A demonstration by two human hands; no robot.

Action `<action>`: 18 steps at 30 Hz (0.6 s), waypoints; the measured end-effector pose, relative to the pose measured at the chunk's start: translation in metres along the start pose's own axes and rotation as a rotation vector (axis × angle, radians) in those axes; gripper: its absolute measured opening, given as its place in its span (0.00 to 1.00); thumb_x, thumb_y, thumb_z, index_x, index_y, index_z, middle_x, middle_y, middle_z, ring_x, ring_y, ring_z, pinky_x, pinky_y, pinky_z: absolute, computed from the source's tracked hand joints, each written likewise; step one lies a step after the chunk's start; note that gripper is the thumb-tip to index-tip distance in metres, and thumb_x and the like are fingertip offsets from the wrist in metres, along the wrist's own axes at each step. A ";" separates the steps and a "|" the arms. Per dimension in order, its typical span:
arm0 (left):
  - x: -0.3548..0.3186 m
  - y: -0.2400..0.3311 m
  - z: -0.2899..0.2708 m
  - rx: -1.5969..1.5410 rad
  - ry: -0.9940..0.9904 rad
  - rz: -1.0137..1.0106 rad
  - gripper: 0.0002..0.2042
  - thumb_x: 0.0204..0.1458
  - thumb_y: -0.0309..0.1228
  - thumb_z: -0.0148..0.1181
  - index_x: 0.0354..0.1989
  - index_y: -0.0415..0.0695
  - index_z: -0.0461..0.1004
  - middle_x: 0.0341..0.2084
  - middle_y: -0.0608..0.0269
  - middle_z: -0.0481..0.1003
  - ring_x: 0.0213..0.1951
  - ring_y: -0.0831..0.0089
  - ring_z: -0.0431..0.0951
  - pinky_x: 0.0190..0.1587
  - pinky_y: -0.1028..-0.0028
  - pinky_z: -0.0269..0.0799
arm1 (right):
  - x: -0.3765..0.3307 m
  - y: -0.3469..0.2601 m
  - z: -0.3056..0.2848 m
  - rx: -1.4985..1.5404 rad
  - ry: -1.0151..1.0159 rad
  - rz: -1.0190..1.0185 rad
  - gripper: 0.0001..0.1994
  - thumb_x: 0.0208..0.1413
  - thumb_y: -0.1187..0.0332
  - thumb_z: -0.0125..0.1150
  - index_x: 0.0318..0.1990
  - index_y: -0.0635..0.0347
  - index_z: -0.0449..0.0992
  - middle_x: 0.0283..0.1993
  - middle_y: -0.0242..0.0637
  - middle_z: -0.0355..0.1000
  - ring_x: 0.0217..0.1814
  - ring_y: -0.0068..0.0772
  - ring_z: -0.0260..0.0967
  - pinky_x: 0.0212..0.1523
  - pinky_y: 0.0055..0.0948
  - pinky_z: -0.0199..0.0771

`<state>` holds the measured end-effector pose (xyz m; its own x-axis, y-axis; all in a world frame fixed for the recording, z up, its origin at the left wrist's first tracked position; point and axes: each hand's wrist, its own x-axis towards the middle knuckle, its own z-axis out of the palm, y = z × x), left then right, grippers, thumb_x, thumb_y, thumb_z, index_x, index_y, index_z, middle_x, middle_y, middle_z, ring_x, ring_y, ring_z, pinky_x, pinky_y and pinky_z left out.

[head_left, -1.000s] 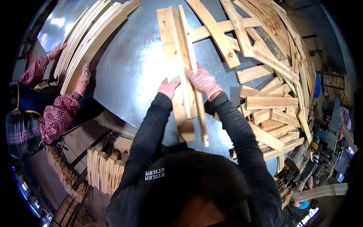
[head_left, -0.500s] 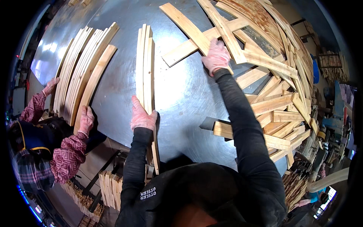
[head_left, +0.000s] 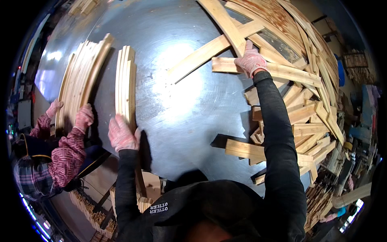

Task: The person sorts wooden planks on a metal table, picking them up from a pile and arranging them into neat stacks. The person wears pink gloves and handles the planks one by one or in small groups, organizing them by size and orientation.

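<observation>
Gloved left hand [head_left: 122, 135] presses with fingers together on the near end of a small stack of pale thin wooden slats [head_left: 125, 82] on the grey metal table [head_left: 181, 101]. Right hand [head_left: 250, 60] grips a pale flat wooden board [head_left: 282, 71] at the table's far right side.

Both arms in dark sleeves stretch forward, spread wide apart. The left hand [head_left: 122, 135], gloved pink, lies palm-down with fingers loosely curled. The right hand [head_left: 250, 60], also gloved, reaches much farther out, fingers bent downward.

Shiny metal bench [head_left: 181, 101]: two neat slat stacks [head_left: 125, 82] near left edge; loose plank pile [head_left: 306, 117] along right edge.
</observation>
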<state>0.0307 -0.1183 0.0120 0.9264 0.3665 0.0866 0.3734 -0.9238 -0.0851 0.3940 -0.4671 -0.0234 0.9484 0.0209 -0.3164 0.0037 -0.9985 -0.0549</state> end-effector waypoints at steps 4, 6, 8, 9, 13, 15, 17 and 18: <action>0.081 0.116 0.016 -0.292 0.099 0.359 0.55 0.31 0.57 0.73 0.65 0.34 0.58 0.62 0.36 0.62 0.65 0.43 0.59 0.66 0.46 0.52 | -0.035 0.046 0.004 0.599 -0.117 -0.157 0.41 0.45 0.53 0.67 0.65 0.66 0.60 0.43 0.49 0.77 0.47 0.44 0.76 0.49 0.39 0.76; 0.114 0.157 0.050 -0.164 -0.106 0.333 0.58 0.31 0.62 0.70 0.70 0.45 0.51 0.66 0.40 0.55 0.67 0.45 0.55 0.67 0.44 0.47 | -0.065 0.055 -0.021 1.189 -0.543 -0.187 0.35 0.51 0.61 0.65 0.64 0.70 0.61 0.41 0.41 0.77 0.39 0.32 0.74 0.44 0.28 0.74; 0.136 0.179 0.041 -0.146 -0.486 0.321 0.51 0.42 0.51 0.70 0.71 0.48 0.45 0.61 0.45 0.62 0.62 0.47 0.63 0.59 0.48 0.63 | -0.078 0.084 -0.023 0.923 -0.266 -0.285 0.36 0.52 0.62 0.64 0.67 0.66 0.59 0.54 0.49 0.72 0.52 0.35 0.71 0.52 0.29 0.73; 0.142 0.182 0.045 -0.164 -0.498 0.296 0.48 0.45 0.48 0.68 0.71 0.48 0.45 0.59 0.45 0.64 0.60 0.48 0.65 0.57 0.48 0.65 | -0.079 0.105 -0.033 0.586 -0.127 -0.187 0.39 0.49 0.61 0.66 0.68 0.64 0.58 0.57 0.51 0.70 0.55 0.39 0.70 0.56 0.32 0.70; 0.137 0.128 0.088 -0.806 -0.675 0.204 0.31 0.54 0.38 0.56 0.65 0.42 0.57 0.44 0.47 0.74 0.41 0.57 0.77 0.42 0.57 0.75 | -0.062 0.189 -0.068 -0.003 0.083 -0.268 0.51 0.41 0.57 0.73 0.72 0.55 0.49 0.64 0.54 0.64 0.69 0.49 0.59 0.71 0.40 0.51; 0.128 0.101 0.075 -1.584 -1.237 -0.106 0.25 0.54 0.34 0.52 0.59 0.32 0.63 0.38 0.45 0.77 0.30 0.60 0.80 0.31 0.60 0.79 | -0.057 0.198 -0.054 -0.112 -0.043 -0.238 0.56 0.38 0.55 0.76 0.73 0.54 0.46 0.69 0.52 0.59 0.73 0.46 0.53 0.75 0.39 0.41; 0.099 0.108 0.041 -2.036 -1.395 -0.297 0.27 0.55 0.35 0.56 0.57 0.28 0.61 0.39 0.42 0.76 0.33 0.57 0.81 0.33 0.56 0.82 | -0.058 0.194 -0.041 -0.284 -0.110 -0.211 0.62 0.35 0.53 0.78 0.74 0.53 0.38 0.71 0.50 0.55 0.75 0.44 0.50 0.76 0.39 0.37; 0.086 0.106 0.044 -2.239 -1.487 -0.355 0.28 0.55 0.36 0.58 0.58 0.28 0.61 0.40 0.41 0.75 0.34 0.56 0.81 0.34 0.56 0.83 | -0.055 0.195 -0.037 -0.366 -0.073 -0.232 0.62 0.37 0.56 0.78 0.74 0.53 0.35 0.70 0.51 0.57 0.74 0.47 0.51 0.76 0.40 0.41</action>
<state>0.1522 -0.1794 -0.0328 0.6877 -0.5560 -0.4668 0.7167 0.6227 0.3140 0.3542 -0.6648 0.0186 0.8843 0.2375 -0.4021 0.3389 -0.9188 0.2025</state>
